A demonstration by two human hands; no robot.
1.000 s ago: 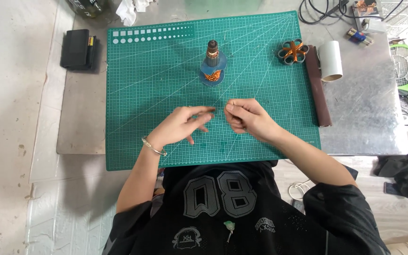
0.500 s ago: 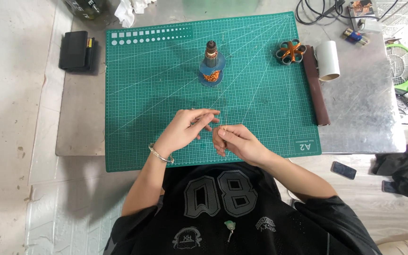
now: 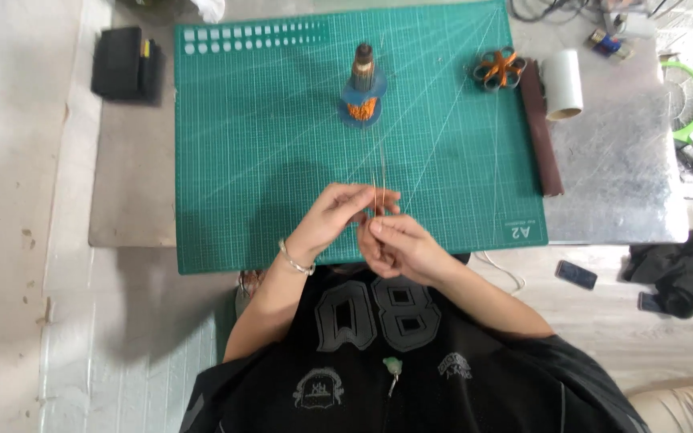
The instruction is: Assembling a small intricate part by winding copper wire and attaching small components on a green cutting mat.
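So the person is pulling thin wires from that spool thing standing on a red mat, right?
Not quite: the mat is green, not red. The head view shows both hands, left and right, pinching thin wires that run from the upright spool standing on that green mat.

Grey metal-topped table fills the upper frame. On it: green cutting mat, centre; black box, upper left; white roll and long dark brown strip, right of the mat; small clutter along the top right edge. Pale floor left and below; dark phone and black cloth lie on it, lower right.
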